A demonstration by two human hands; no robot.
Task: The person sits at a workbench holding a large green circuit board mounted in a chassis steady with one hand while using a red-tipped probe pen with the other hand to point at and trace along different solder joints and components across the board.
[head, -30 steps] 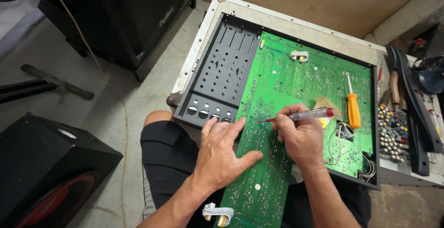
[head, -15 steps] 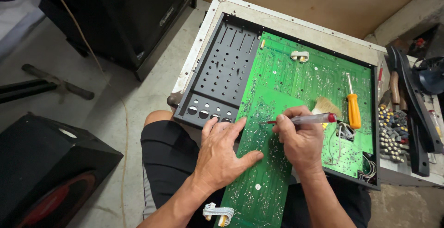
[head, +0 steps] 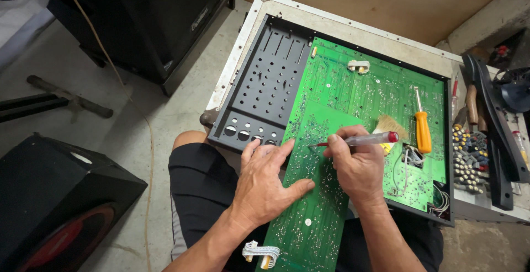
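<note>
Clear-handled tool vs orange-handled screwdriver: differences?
The clear-handled tool has a see-through handle with a red end cap; the orange-handled screwdriver has an opaque orange one. The right hand holds the clear one tip-down on the green circuit board; the orange one lies loose. Both are over that board.

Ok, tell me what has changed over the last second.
Hardly anything. The right hand keeps its grip on the clear-handled tool, tip on the green circuit board, perhaps shifted very slightly. The left hand stays flat on the board. The orange screwdriver and brush lie unmoved.
</note>
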